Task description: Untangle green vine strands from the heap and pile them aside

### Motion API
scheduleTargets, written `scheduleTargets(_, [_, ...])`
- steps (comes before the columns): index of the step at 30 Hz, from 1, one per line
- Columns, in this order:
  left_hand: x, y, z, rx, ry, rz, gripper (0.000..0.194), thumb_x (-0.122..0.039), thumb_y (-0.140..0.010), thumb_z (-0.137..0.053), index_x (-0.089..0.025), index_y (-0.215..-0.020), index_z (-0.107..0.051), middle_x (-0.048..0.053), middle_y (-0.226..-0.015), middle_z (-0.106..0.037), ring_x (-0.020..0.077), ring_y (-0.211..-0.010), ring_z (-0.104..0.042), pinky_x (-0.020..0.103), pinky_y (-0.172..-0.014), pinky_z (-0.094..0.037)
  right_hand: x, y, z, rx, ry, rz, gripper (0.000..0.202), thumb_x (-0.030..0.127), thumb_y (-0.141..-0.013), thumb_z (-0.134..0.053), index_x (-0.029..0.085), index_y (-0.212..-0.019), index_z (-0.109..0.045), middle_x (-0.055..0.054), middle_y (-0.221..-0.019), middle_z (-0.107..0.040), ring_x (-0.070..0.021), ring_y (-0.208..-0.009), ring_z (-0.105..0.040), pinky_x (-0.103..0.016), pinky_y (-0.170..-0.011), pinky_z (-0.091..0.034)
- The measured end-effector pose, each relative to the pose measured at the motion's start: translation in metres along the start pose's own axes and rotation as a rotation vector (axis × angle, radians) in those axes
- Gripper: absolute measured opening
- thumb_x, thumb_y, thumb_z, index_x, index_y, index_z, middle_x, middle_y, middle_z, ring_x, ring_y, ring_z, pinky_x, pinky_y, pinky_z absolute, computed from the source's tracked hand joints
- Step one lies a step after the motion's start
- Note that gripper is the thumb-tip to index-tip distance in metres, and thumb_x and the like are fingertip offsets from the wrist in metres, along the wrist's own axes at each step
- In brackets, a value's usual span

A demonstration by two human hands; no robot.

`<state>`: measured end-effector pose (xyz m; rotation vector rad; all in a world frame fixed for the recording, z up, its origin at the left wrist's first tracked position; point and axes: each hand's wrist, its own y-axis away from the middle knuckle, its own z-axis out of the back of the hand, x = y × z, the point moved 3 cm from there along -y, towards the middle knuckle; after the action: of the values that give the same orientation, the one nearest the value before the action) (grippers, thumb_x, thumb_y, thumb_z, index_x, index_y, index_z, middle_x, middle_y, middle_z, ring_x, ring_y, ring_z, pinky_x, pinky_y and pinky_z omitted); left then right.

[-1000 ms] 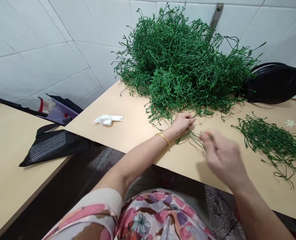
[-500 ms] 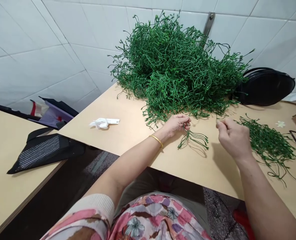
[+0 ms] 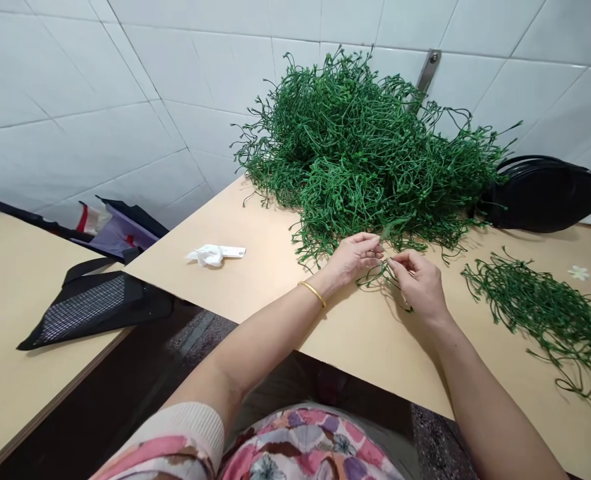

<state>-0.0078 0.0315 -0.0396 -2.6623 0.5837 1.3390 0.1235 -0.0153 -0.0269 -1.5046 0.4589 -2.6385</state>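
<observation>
Both hands meet over the table, just in front of a large heap of green plastic stems (image 3: 355,147) with small budded tips. My left hand (image 3: 356,259) is closed in a pinch on a small bunch of green stems (image 3: 375,277), whose ends hang below the fingers. Close against it, my right hand (image 3: 422,283) pinches at the same bunch with thumb and forefinger. Fingers partly hide the bunch, so how the stems are joined cannot be made out. Right of my right hand lies a smaller pile of green stems (image 3: 545,310).
A black round bag (image 3: 550,193) stands at the back right, near a small white flower (image 3: 578,272). A crumpled white tissue (image 3: 210,255) lies on the left of the table (image 3: 270,287). Across a gap, a black mesh bag (image 3: 85,310) rests on another table.
My right hand has moved left from beside the smaller pile to my left hand, and now touches the bunch. My left hand keeps its pinch. The view has shifted slightly.
</observation>
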Motion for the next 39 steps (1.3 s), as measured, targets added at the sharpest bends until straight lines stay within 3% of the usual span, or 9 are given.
scheduleTargets(6, [0.007, 0.002, -0.004, 0.012, -0.200, 0.077, 0.021, -0.019, -0.066, -0.072, -0.010, -0.061, -0.053, -0.001, -0.055, -0.054, 0.0043, -0.050, -0.050, 0.019, -0.054, -0.038, -0.005, -0.002, 0.007, -0.013, -0.243, -0.069, 0.022, 0.040, -0.075, -0.059, 0.018, -0.075, -0.056, 0.002, -0.061, -0.052, -0.0113, -0.057, -0.047, -0.025, -0.054, -0.037])
scheduleTargets(11, [0.009, 0.005, -0.012, -0.050, -0.148, 0.004, 0.025, -0.020, -0.069, -0.069, -0.012, -0.059, -0.048, -0.001, -0.057, -0.057, 0.0058, -0.055, -0.055, 0.020, -0.060, -0.042, -0.007, -0.004, 0.016, -0.192, -0.238, -0.080, 0.021, 0.039, -0.076, -0.058, 0.019, -0.071, -0.053, 0.003, -0.059, -0.051, -0.0106, -0.055, -0.046, -0.024, -0.053, -0.037])
scheduleTargets(14, [0.009, 0.007, -0.015, -0.009, -0.180, -0.013, 0.025, -0.019, -0.072, -0.065, -0.013, -0.059, -0.044, -0.002, -0.055, -0.056, 0.0054, -0.053, -0.054, 0.018, -0.057, -0.041, -0.011, -0.006, 0.016, -0.073, -0.238, -0.111, 0.023, 0.041, -0.074, -0.061, 0.019, -0.070, -0.055, 0.002, -0.059, -0.051, -0.0106, -0.056, -0.046, -0.024, -0.054, -0.038])
scheduleTargets(17, [0.008, 0.007, -0.011, -0.017, -0.234, 0.007, 0.021, -0.017, -0.076, -0.059, -0.014, -0.062, -0.045, -0.001, -0.055, -0.056, 0.0051, -0.049, -0.053, 0.017, -0.051, -0.039, -0.016, -0.008, 0.016, 0.061, -0.441, -0.189, 0.031, 0.050, -0.072, -0.062, 0.019, -0.068, -0.059, -0.001, -0.066, -0.056, -0.0130, -0.064, -0.052, -0.026, -0.059, -0.043])
scheduleTargets(22, [0.006, 0.003, -0.005, -0.012, -0.283, 0.010, 0.020, -0.018, -0.079, -0.057, -0.015, -0.063, -0.044, -0.002, -0.054, -0.054, 0.0060, -0.047, -0.053, 0.017, -0.049, -0.040, -0.016, -0.010, 0.018, 0.116, -0.646, -0.210, 0.036, 0.050, -0.072, -0.062, 0.018, -0.057, -0.059, -0.006, -0.088, -0.064, -0.0136, -0.073, -0.055, -0.029, -0.069, -0.047])
scheduleTargets(25, [0.007, 0.003, -0.007, 0.050, -0.318, 0.009, 0.022, -0.018, -0.078, -0.057, -0.015, -0.063, -0.043, -0.003, -0.052, -0.052, 0.0041, -0.043, -0.048, 0.015, -0.045, -0.036, -0.016, -0.011, 0.019, 0.103, -0.638, -0.187, 0.018, 0.038, -0.071, -0.066, 0.021, -0.074, -0.065, -0.003, -0.096, -0.064, -0.0117, -0.076, -0.056, -0.028, -0.074, -0.046])
scheduleTargets(28, [0.007, 0.005, -0.009, 0.089, -0.317, 0.018, 0.021, -0.019, -0.078, -0.058, -0.015, -0.064, -0.043, -0.003, -0.053, -0.052, 0.0041, -0.043, -0.047, 0.015, -0.045, -0.035, -0.016, -0.009, 0.014, 0.194, -0.635, -0.182, 0.020, 0.033, -0.071, -0.067, 0.023, -0.089, -0.066, -0.002, -0.097, -0.065, -0.0131, -0.084, -0.058, -0.029, -0.079, -0.046])
scheduleTargets(35, [0.005, 0.009, -0.014, 0.085, -0.355, 0.017, 0.024, -0.016, -0.076, -0.060, -0.014, -0.058, -0.044, -0.006, -0.046, -0.040, 0.0028, -0.039, -0.035, 0.017, -0.043, -0.030, -0.014, -0.004, 0.005, 0.241, -0.546, -0.195, 0.022, 0.037, -0.067, -0.069, 0.020, -0.080, -0.064, -0.001, -0.076, -0.062, -0.0123, -0.067, -0.055, -0.028, -0.064, -0.046])
scheduleTargets(39, [0.006, 0.006, -0.010, 0.052, -0.351, 0.008, 0.025, -0.014, -0.076, -0.058, -0.013, -0.055, -0.045, -0.005, -0.047, -0.041, 0.0027, -0.042, -0.036, 0.018, -0.045, -0.029, -0.012, -0.002, 0.005, 0.194, -0.265, -0.081, 0.018, 0.037, -0.076, -0.058, 0.019, -0.075, -0.058, 0.001, -0.065, -0.054, -0.0120, -0.060, -0.048, -0.026, -0.057, -0.038])
